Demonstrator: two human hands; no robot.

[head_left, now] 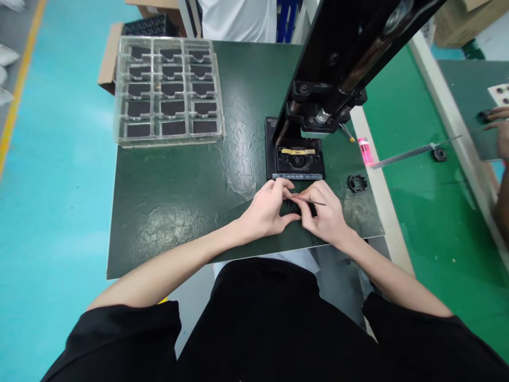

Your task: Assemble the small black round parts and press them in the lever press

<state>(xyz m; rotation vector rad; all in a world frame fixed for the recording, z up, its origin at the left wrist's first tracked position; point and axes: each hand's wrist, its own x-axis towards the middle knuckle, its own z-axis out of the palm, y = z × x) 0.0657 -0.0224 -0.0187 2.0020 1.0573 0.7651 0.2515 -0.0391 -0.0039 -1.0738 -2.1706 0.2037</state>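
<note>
My left hand (270, 208) curls its thumb and fingers around a small black round part (292, 207) at the table's near edge, and its fingertips meet those of the other hand. My right hand (324, 212) is closed in a pinch on a thin dark rod (316, 202), which points out to the right. Fingers cover much of the black part, so its full shape is hidden. Just beyond both hands stands a black press (296, 172), with a yellow strip (298, 152) lying across the fixture on its base.
Clear trays (220, 119) with dark flat pieces are stacked at the back left of the green table (167, 185). A black ring-shaped part (357, 183) lies to the right. Farther right are a pink bottle (365, 151), a conveyor-like green surface (429, 207) and another person's hand (501, 127).
</note>
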